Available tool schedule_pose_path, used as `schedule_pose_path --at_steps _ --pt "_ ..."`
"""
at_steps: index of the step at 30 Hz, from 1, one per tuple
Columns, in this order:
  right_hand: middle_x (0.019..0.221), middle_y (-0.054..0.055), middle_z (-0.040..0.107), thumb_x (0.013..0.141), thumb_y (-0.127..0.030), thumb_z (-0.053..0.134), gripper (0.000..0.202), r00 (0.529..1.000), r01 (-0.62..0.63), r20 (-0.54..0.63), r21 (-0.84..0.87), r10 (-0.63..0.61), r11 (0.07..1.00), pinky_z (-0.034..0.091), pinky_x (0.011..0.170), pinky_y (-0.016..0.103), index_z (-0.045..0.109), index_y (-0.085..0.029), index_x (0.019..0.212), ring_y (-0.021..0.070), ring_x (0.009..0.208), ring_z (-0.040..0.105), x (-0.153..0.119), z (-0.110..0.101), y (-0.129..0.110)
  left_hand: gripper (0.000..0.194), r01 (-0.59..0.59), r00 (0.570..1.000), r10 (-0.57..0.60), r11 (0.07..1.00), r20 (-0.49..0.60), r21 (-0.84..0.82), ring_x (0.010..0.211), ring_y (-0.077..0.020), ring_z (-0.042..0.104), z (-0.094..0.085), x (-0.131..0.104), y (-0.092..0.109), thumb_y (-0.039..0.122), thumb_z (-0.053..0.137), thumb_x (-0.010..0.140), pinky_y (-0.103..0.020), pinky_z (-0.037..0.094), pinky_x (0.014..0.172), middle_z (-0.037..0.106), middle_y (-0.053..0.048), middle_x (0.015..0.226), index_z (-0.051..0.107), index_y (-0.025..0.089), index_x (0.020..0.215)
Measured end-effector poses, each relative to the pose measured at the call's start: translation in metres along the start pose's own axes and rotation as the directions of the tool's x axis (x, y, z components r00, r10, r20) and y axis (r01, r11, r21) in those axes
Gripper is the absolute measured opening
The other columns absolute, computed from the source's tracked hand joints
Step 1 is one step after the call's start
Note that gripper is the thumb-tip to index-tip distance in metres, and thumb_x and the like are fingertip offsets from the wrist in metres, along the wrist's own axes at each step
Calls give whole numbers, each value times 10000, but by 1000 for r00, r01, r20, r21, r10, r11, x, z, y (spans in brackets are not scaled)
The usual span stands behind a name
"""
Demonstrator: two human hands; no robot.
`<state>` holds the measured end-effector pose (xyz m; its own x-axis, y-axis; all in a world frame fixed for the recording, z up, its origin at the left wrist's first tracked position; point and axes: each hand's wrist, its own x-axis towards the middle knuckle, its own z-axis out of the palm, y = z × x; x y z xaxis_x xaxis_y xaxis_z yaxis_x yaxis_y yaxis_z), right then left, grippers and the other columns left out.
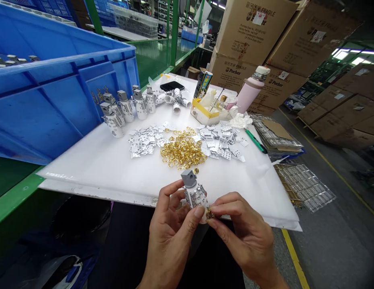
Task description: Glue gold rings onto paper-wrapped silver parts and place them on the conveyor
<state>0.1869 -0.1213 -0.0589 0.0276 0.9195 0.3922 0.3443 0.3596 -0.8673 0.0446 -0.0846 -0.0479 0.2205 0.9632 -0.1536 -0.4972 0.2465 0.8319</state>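
My left hand (171, 233) is closed round a small white figurine (196, 197) with a grey block-shaped top and silver bits over its body, tilted at the table's near edge. Between the thumb and fingers of my right hand (244, 230) is a small gold ring-like piece (209, 213), which meets the figurine's lower side. Beyond my hands lies a heap of gold pieces (183, 150). Flat silver-grey pieces are piled to its left (146, 140) and right (221, 140). Several similar figurines (125, 106) stand at the back left, beside white tubular parts (176, 107).
A large blue crate (63, 100) borders the table's left side. At the back are a phone (172, 86), a drink carton (203, 84), a yellow-edged tray (201, 112) and a pink bottle (250, 94). A green pen (255, 140) lies right; cardboard boxes (253, 36) rise behind.
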Motion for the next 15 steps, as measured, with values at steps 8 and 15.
schedule_pose_path --at_steps 8,15 --pt "904 29 587 861 -80 605 203 997 -66 -29 18 67 998 514 716 290 617 -241 984 161 851 595 1 4 -2 329 -40 999 40 999 -34 7 982 -173 679 -1 -1 -5 212 651 855 -239 564 770 659 13 1035 494 313 1126" --pt "922 27 564 880 -119 593 169 996 -87 -16 11 87 996 497 724 291 592 -242 997 156 853 577 3 9 -1 355 7 998 -8 1000 -62 -18 1009 -200 677 -3 -2 -6 248 644 861 -264 574 782 674 -31 1090 473 288 1169"
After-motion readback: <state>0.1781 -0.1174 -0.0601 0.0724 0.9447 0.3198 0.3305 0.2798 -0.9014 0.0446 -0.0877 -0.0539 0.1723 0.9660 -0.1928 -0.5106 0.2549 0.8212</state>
